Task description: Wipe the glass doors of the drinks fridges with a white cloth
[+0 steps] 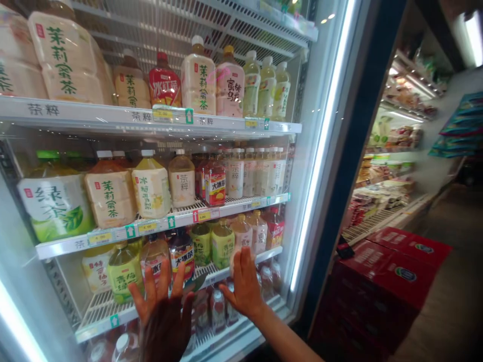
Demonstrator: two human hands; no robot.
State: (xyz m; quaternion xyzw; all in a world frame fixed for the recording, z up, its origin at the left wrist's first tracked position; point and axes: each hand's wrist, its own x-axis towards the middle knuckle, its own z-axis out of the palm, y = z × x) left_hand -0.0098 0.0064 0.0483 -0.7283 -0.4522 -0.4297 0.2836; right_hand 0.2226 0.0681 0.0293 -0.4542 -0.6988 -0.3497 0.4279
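Observation:
In the lower middle of the head view, my left hand (164,311) is raised with its fingers spread and nothing in it. My right hand (246,286) is up beside it, fingers stretched upward and thumb apart, also holding nothing. Both are in front of a lit drinks cooler; faint reflections suggest glass, but I cannot tell whether either palm touches it. Behind my left fingers are a dark-labelled iced tea bottle (181,251) and a red-labelled bottle (154,249). A pale pink-labelled bottle (241,231) stands behind my right fingertips. A green tea bottle (124,276) sits left of my left hand.
The middle shelf (158,223) and upper shelf (113,116) carry several tea bottles with price tags. More bottles (218,306) stand at the bottom. To the right are the dark cooler frame (350,125), stacked red cartons (388,281) and another stocked chiller (392,186).

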